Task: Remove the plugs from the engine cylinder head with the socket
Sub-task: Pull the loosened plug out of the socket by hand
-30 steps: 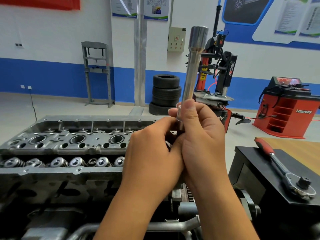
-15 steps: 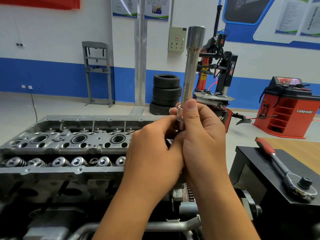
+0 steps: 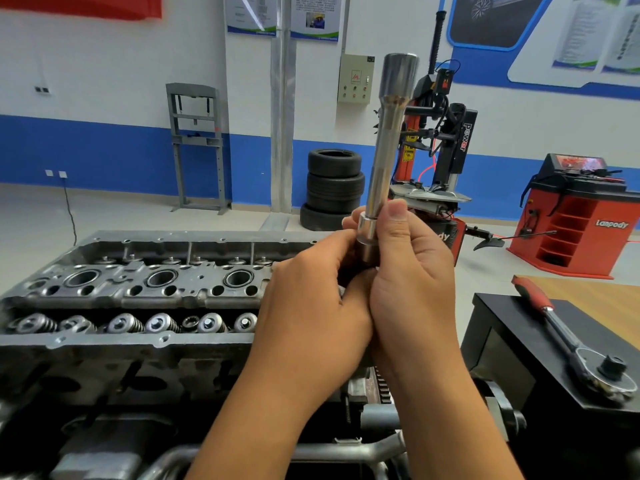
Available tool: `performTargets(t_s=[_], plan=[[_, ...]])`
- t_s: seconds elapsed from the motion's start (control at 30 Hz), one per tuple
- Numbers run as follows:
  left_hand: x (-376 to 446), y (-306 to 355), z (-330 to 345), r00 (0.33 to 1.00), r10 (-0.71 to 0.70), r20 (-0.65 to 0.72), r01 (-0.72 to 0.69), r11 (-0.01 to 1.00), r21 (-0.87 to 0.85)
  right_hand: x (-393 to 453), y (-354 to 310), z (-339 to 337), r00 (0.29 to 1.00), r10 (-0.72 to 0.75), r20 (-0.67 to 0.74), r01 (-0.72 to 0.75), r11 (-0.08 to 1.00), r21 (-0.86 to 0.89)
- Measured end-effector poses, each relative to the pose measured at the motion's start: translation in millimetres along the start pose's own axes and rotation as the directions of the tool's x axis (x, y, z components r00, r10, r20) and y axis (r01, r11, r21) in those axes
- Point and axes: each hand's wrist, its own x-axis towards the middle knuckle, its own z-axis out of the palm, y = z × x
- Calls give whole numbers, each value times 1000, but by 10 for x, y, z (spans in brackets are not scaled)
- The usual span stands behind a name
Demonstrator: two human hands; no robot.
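Both hands held the long polished steel socket (image 3: 388,147) upright above the right end of the grey cast-metal cylinder head (image 3: 138,289). The right hand (image 3: 412,275) had its fingers (image 3: 396,213) wrapped round the lower collar; the left hand (image 3: 311,292) pinched beneath it. The red-handled ratchet (image 3: 568,337) lay on the black surface (image 3: 519,327). Seating the socket squarely over a plug would matter most.

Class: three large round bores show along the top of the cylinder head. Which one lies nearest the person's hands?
The rightmost bore, next to the left hand. The middle bore and leftmost bore sit progressively farther left.
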Motion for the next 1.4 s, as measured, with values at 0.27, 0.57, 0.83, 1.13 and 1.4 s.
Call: performTargets(t_s=[0.27, 0.57, 0.83, 1.13, 1.4], plan=[[11, -77, 0, 996, -39, -76, 33, 996, -78, -55, -87, 3, 999, 34, 0, -34, 998, 55], [28, -65, -66, 999, -25, 21, 27, 992, -120, -52, -71, 30, 1000, -24, -13, 24, 999, -25], [26, -75, -41, 996, -81, -30, 79, 995, -57, -34, -9, -29, 998, -36, 49, 36, 999, 2], [20, -66, -22, 999, -34, -35, 33, 999, -34, -31, -20, -3, 1000, -8, 19, 8, 1000, 0], [6, -54, -7, 998, 15, -65, -12, 998, 56, -14, 4, 0, 1000, -20, -20, 19, 998, -52]])
